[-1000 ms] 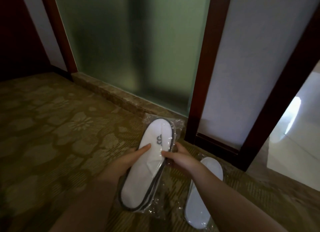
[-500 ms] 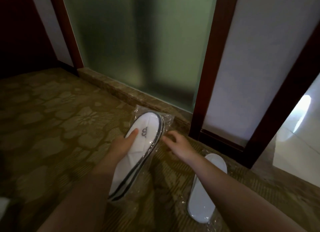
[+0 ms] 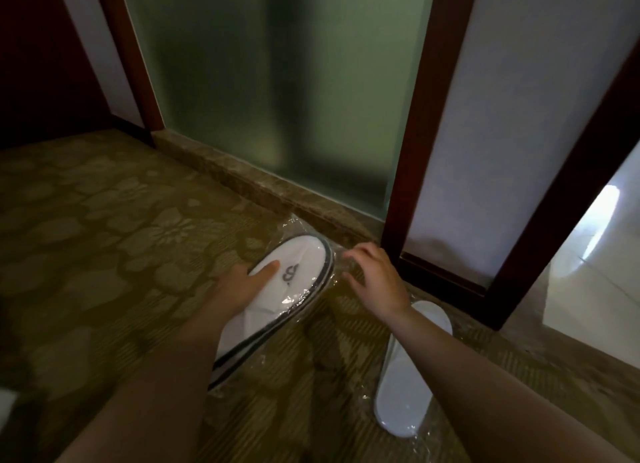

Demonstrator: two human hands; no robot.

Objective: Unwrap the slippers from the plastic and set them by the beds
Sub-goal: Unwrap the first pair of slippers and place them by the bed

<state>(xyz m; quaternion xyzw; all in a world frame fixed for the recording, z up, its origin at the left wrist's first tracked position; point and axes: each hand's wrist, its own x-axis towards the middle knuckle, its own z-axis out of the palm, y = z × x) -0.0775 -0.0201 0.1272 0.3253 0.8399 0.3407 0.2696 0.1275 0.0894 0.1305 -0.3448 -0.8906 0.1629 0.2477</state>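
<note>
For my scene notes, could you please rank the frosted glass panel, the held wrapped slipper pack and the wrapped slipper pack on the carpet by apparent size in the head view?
1. Frosted green glass panel, clearly largest.
2. White slipper pack with dark trim in clear plastic, held by the left hand.
3. Plain white wrapped slipper pack on the carpet; an arm partly hides it, so its rank against the held pack is unsure.

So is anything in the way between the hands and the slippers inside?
Yes, the clear plastic wrap. It still covers the slippers held in the left hand. The right hand is at the wrap's edge by the toe end. Another wrapped pair lies on the carpet.
</note>
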